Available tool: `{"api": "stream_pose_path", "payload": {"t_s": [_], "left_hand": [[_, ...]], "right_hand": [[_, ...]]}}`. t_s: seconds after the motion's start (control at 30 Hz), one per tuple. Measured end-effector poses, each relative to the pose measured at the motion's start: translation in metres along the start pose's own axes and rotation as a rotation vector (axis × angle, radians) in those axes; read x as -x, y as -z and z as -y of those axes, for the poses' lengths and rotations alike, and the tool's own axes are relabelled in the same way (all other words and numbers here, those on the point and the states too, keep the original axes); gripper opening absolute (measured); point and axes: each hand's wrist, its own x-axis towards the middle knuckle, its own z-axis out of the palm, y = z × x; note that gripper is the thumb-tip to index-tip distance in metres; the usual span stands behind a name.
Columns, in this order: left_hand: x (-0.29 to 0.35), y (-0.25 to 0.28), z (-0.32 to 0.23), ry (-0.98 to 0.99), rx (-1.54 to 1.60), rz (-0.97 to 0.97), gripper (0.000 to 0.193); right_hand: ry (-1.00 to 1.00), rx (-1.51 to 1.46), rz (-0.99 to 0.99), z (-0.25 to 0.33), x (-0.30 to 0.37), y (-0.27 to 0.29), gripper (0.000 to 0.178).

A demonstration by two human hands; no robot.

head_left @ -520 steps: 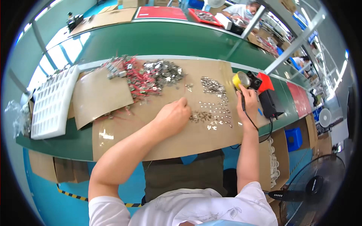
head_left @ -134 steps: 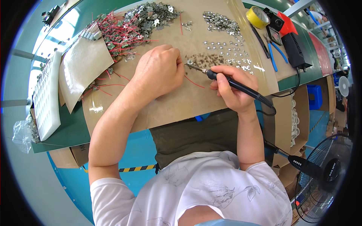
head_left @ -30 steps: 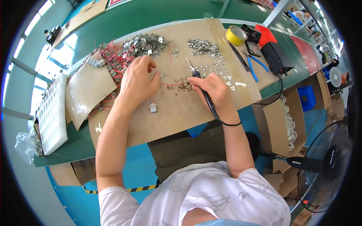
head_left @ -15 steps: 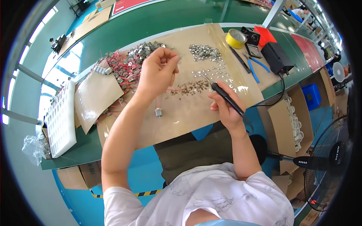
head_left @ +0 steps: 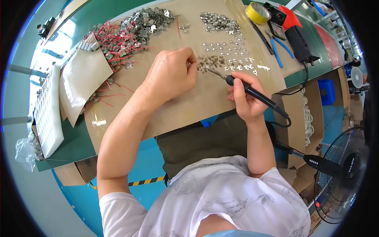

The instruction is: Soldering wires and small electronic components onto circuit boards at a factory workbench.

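Note:
My left hand (head_left: 169,77) is closed in a pinch over the middle of the brown work mat (head_left: 197,106). What sits between its fingertips is hidden by the hand. My right hand (head_left: 249,106) grips a black soldering iron (head_left: 263,98) like a pen. The iron's metal tip points left and down at a scatter of tiny brown pieces (head_left: 216,61), just right of my left fingertips; contact cannot be made out. Loose rows of small silver metal parts (head_left: 226,49) lie beyond the tip. Farther back is a heap of similar silver parts (head_left: 219,23).
At the back left lies a pile of metal parts with red wires (head_left: 118,39), beside a tan sheet (head_left: 85,77) and a white slotted tray (head_left: 49,114). Back right are yellow tape (head_left: 257,13), blue-handled pliers (head_left: 281,51) and a black power unit (head_left: 299,41). A fan (head_left: 339,173) stands right.
The view has shifted. My left hand has come down closer to the mat, and the iron's tip has swung toward it. A small motor that was below my left hand is out of sight.

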Motion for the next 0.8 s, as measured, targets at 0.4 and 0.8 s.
{"api": "stream_pose_path", "payload": {"t_s": [0.4,0.8], "left_hand": [[0.0028,-0.0038,-0.0008,-0.022,-0.055,0.024,0.008],[0.0032,-0.0057,0.0005,-0.028,-0.081,0.037,0.009]], "right_hand": [[-0.001,0.009,0.017,0.0009,-0.0013,-0.0008,0.014],[0.003,0.022,0.013,0.0025,-0.002,-0.0008,0.014]]}}
